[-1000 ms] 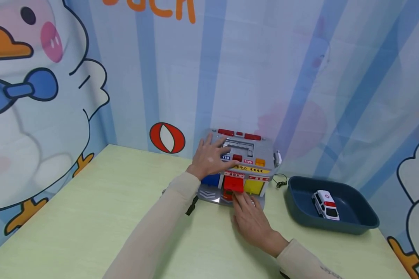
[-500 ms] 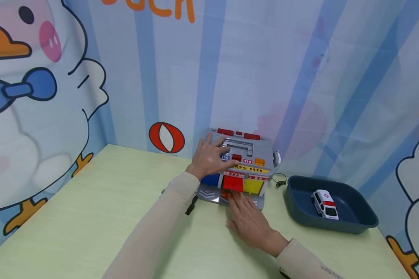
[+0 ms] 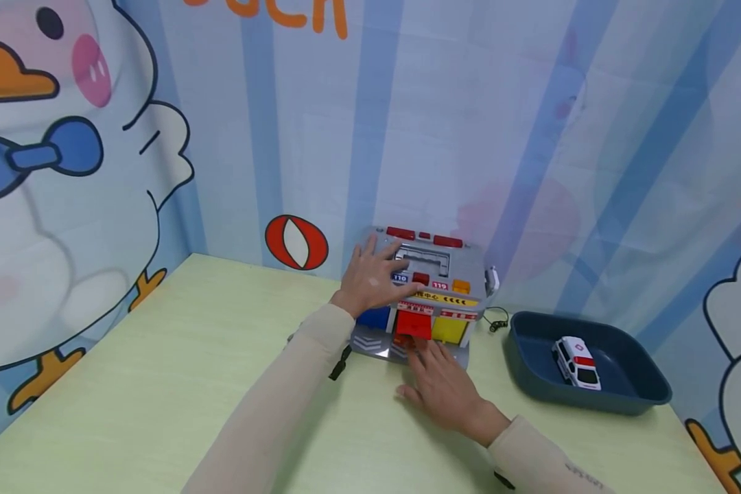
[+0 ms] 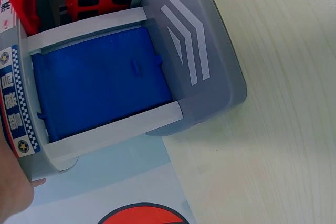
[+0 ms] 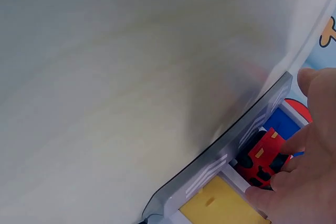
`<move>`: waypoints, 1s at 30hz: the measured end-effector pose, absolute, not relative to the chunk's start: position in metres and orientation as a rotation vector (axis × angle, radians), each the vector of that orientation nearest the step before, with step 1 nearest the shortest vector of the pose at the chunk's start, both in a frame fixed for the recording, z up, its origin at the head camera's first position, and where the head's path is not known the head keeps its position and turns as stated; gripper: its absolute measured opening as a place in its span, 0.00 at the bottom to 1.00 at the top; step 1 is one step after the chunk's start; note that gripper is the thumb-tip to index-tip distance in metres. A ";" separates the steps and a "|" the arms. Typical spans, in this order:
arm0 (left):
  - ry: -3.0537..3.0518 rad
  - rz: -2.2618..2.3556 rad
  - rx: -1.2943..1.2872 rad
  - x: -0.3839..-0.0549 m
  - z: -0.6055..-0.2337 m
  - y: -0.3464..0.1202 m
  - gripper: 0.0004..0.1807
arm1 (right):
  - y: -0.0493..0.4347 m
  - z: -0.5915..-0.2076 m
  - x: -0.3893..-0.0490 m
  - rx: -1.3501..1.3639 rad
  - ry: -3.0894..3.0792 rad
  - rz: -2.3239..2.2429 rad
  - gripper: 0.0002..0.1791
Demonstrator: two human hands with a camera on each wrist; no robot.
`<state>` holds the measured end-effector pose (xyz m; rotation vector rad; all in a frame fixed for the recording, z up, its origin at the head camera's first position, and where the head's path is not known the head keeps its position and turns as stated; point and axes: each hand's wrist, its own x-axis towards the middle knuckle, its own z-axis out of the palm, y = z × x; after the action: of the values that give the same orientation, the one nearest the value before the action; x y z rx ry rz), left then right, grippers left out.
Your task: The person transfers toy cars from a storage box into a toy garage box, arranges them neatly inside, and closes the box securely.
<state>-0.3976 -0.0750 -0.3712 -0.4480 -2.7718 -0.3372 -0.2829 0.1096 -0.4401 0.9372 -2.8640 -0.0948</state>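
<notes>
A grey toy rescue garage (image 3: 466, 261) stands against the backdrop, with its blue door (image 4: 105, 80) and yellow door (image 3: 449, 330) down. Its middle red door (image 3: 414, 324) is tipped up and out. My left hand (image 3: 370, 280) rests on the roof, fingers spread. Under the raised door sits a red toy car (image 5: 266, 150), partly inside the bay and partly hidden by my right hand (image 3: 442, 387). The extended fingers of that hand touch the car in the right wrist view, while the thumb stands off to the side.
A dark blue tray (image 3: 624, 402) on the right holds a white toy ambulance (image 3: 577, 362). A thin black coiled cord (image 3: 497, 322) lies between garage and tray. A black strap end (image 3: 340, 363) hangs under the left sleeve. Backdrop cloth rises behind the pale table (image 3: 160, 370).
My right hand has shifted slightly left at the middle bay, and its thumb has spread away from the fingers. The left hand stays on the roof.
</notes>
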 end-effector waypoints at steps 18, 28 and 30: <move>-2.770 -0.306 -0.446 -0.398 -0.371 -0.076 0.39 | 0.107 -0.438 -0.300 0.857 -2.837 -0.178 0.48; -2.781 -0.319 -0.453 -0.398 -0.372 -0.076 0.39 | 0.108 -0.444 -0.305 0.879 -2.801 -0.206 0.47; -2.772 -0.315 -0.450 -0.399 -0.371 -0.077 0.39 | 0.109 -0.444 -0.306 0.882 -2.789 -0.214 0.47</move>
<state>-0.3986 -0.0768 -0.3713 -0.4502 -2.7722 -0.3149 -0.3055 0.1091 -0.4439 0.8819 -2.7887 -0.2136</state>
